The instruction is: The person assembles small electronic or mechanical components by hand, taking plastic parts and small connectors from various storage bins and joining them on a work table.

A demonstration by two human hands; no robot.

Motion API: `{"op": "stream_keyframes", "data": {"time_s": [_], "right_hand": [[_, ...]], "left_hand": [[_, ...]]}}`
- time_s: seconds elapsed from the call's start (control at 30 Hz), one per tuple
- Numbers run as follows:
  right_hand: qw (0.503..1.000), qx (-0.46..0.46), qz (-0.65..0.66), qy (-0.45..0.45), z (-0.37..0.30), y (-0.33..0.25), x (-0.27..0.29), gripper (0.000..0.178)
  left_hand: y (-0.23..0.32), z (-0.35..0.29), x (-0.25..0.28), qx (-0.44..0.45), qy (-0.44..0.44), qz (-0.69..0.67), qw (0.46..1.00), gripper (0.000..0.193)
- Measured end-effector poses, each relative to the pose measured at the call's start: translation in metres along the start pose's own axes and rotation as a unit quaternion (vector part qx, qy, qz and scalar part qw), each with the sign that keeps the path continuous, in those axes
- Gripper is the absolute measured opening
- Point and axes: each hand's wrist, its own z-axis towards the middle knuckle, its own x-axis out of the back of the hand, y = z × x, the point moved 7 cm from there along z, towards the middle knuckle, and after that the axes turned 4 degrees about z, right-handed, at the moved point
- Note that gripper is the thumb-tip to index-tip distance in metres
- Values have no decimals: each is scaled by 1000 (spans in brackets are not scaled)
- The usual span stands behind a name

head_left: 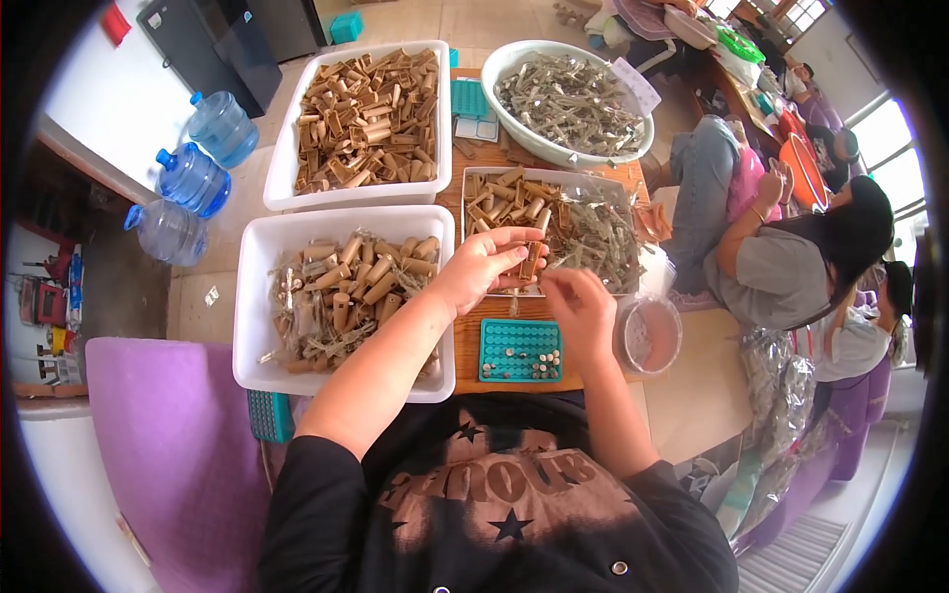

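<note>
My left hand (486, 265) is closed around a small brown trough-shaped piece (532, 259), held upright between thumb and fingers. Close beside it, my right hand (583, 311) has its fingertips pinched together; what they hold, if anything, is too small to make out. Both hands are above the near edge of a shallow box (633, 183) with brown pieces (507, 195) on its left and clear-wrapped pieces (600, 237) on its right. Below them a teal tray (494, 331) with rows of round hollows holds several small round pieces (545, 366).
At left stand a white tub (247, 296) of brown tubes and wrappers and another white tub (287, 163) of brown pieces. A round basin (499, 59) of wrapped pieces is at the back. A clear bucket (649, 336) stands right; people sit beyond. Water bottles (195, 181) line the left.
</note>
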Motion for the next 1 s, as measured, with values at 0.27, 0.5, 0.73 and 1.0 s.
{"op": "stream_keyframes", "data": {"time_s": [0.27,0.5,0.73,1.0], "right_hand": [[999,-30,24,-11,20,8,-9,17],[906,-258,329,-68,15,42,-21,7],[887,-254,385,-29,11,45,-23,4],[961,-132,242,32,15,25,-9,7]], "left_hand": [[-9,1,5,7,31,26,999,30],[-10,2,9,-8,13,-44,999,32],[0,2,5,-75,42,1,996,33],[0,6,19,-74,4,-27,997,22]]}}
